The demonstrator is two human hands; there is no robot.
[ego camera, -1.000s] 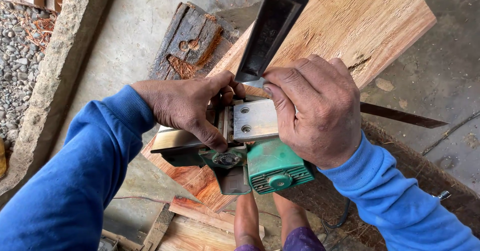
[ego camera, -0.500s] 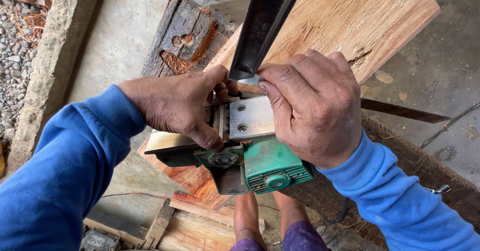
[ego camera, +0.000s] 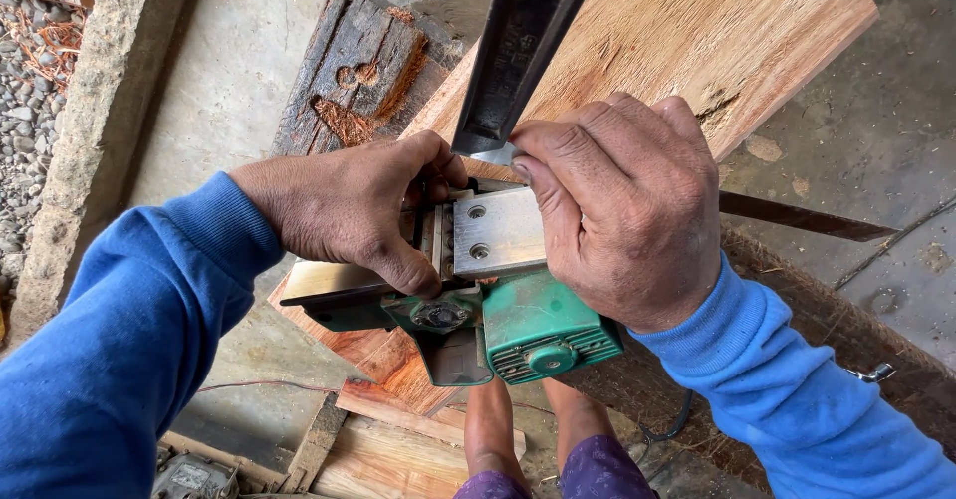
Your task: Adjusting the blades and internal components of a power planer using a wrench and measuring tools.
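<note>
**Gripping an Upturned Electric Planer**

Lying upside down across a wooden plank [ego camera: 697,51], the green electric planer [ego camera: 518,320] showed its metal sole plate [ego camera: 498,232] facing up, with two screws visible. The left hand [ego camera: 349,210] was closed on the planer's left side, thumb pressed down beside the plate and fingertips curled into the gap at its top edge. The right hand [ego camera: 627,210] was closed over the plate's right end, fingers bent at the upper edge. A dark flat metal bar [ego camera: 523,51] rose from between the hands toward the camera. Beneath the plank sat a weathered, charred timber block [ego camera: 358,71] on the concrete floor [ego camera: 189,91]. Two bare feet [ego camera: 493,429] stood below, near offcuts of wood [ego camera: 398,449].
</note>
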